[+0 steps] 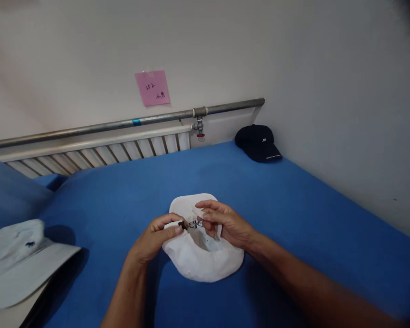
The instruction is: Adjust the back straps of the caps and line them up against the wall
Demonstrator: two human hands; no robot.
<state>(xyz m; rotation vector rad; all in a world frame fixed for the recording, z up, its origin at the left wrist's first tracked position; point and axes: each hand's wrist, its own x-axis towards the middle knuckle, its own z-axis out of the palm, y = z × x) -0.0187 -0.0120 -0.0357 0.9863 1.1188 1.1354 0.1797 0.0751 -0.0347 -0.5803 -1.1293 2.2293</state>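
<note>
Apparently the work is unfinished, for I see from afar the white cap (207, 263) on the blue sheet (123, 191), the left hand (157, 233) pinching it beside a black clip (182, 225), the right hand (228, 222) holding a loose-ended white strip (198, 212).

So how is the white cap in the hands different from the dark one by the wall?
The white cap is pale; the dark baseball cap is nearly black with small white marks. The left hand and right hand hold the white cap, but no hand touches the dark baseball cap. The white cap's inside shows, while the dark baseball cap sits crown up, hiding its inside. Both are caps.
</note>
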